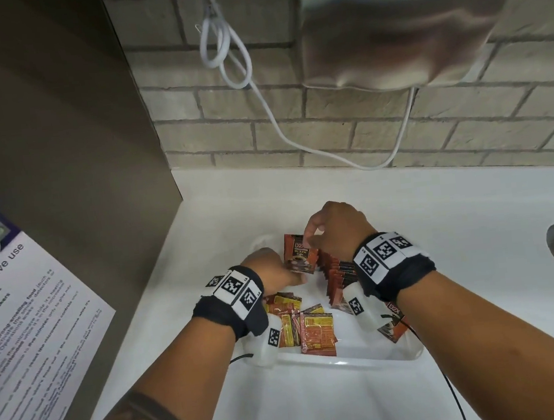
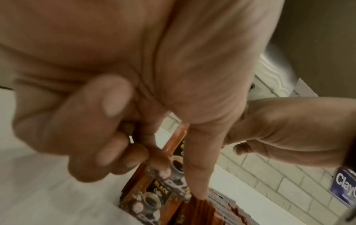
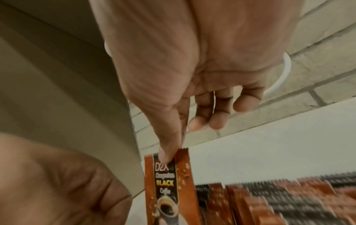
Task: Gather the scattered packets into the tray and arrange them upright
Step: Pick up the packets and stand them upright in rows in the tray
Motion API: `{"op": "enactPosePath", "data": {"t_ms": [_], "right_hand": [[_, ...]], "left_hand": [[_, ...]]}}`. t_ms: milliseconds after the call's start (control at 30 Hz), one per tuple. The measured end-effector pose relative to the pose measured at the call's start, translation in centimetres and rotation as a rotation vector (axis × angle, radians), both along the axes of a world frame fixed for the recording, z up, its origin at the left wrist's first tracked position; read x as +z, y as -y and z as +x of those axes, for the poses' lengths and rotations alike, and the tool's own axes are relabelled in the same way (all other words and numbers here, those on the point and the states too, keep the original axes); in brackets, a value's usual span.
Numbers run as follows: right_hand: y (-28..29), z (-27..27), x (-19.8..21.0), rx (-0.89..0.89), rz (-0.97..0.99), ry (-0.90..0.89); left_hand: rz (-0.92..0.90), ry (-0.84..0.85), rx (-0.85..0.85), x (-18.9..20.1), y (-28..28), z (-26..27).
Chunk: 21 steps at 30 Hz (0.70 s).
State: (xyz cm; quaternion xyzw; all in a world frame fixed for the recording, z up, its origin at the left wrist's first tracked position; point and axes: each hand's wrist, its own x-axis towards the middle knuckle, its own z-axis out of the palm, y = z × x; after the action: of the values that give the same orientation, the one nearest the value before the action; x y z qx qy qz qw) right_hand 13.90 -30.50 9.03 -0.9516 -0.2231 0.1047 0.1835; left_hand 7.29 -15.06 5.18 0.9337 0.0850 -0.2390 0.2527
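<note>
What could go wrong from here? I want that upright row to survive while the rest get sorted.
The right hand pinches the packet only at its top edge, so it could twist or slip as it joins the row. The left hand holds packets right beside that row; a nudge might topple it. Loose packets lying flat in the tray leave little room.

Brown coffee packets [image 1: 338,273] stand upright in white tray [image 1: 353,361].
</note>
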Motion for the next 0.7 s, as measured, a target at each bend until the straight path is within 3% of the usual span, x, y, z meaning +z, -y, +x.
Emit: {"op": "enactPosePath", "data": {"t_ms": [133,300,700], "right_hand": [[-0.9,-0.4,-1.2,-0.005,-0.115,0.005],[-1.3,-0.4,-2.5,0.007,-0.199,0.024],[-0.9,0.5,-3.5,0.007,-0.160,0.006]], "left_hand": [[-0.019,-0.082,-0.149,-0.7,1.7,0.2],[0.043,-0.124,-0.209,-1.5,2.5,0.9],[0.120,-0.127,-0.298,-2.4,2.3,2.4]]}}
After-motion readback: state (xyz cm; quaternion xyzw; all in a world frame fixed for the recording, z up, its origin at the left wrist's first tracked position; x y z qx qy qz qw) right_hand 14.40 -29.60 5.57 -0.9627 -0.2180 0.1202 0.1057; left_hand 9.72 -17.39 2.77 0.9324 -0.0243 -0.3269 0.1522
